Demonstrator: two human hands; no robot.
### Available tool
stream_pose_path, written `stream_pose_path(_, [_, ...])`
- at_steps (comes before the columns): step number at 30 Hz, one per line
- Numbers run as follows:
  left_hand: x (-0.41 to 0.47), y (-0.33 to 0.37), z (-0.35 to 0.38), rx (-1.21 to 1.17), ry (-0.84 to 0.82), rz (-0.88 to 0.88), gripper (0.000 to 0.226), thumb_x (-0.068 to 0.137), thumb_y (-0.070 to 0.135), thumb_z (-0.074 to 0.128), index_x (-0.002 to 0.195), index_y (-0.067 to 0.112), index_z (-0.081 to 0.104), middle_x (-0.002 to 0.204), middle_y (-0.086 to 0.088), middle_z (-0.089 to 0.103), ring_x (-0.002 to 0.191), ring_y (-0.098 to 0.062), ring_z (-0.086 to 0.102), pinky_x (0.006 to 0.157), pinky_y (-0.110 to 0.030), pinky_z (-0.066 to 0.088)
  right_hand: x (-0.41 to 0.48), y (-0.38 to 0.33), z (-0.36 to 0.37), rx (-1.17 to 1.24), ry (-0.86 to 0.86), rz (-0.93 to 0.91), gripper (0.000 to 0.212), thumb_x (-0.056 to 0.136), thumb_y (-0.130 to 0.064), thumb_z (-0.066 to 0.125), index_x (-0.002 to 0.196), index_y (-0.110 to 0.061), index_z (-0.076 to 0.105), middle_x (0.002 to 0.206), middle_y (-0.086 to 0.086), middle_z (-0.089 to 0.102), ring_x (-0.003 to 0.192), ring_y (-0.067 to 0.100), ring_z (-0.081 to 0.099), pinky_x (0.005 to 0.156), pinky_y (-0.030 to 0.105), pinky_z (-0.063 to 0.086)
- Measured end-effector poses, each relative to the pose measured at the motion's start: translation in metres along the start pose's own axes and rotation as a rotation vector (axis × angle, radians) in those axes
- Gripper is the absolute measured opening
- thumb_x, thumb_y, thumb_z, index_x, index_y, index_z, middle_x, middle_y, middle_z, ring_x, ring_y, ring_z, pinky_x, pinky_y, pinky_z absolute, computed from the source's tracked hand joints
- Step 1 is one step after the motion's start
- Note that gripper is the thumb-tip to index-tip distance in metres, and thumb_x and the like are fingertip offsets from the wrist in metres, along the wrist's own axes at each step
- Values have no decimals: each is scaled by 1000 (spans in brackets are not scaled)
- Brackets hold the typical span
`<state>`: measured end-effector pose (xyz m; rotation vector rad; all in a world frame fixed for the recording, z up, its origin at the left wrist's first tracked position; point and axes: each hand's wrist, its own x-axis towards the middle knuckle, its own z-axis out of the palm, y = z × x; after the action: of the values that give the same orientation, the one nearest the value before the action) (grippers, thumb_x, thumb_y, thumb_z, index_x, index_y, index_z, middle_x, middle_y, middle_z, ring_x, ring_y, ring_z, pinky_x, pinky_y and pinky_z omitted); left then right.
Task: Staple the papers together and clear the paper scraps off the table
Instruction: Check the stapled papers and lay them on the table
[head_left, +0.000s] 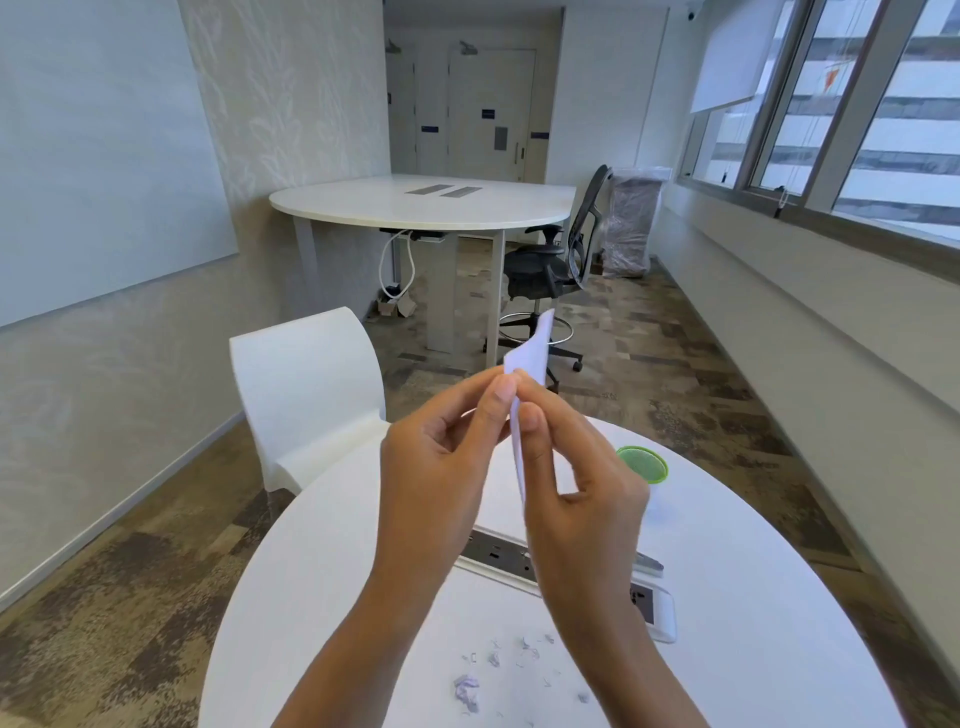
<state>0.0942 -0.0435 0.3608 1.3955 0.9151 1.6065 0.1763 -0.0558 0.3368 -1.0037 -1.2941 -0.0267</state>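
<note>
Head view: your left hand (441, 457) and right hand (566, 467) both pinch the papers (530, 364) above the table (753, 597); square their edges before stapling, scraps (467, 693) wait below.

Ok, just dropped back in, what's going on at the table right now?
A person is holding a small bundle of pale paper up above the round white table, pinched between the left hand and right hand. Torn paper scraps are still scattered on the near part of the tabletop, so clearing isn't done. A green-rimmed cup sits to the right. Whether the papers are stapled can't be told.
</note>
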Motion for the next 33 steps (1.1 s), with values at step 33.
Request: stream_pose_path(33, [14, 0, -8, 75, 62, -50, 19, 89, 33, 58, 85, 26, 74, 73, 9, 73, 67, -7, 64, 58, -13, 48, 43, 17, -15, -128, -188, 39, 13, 90, -39, 50, 86, -32, 61, 87, -21, 61, 89, -1, 54, 88, 47, 43])
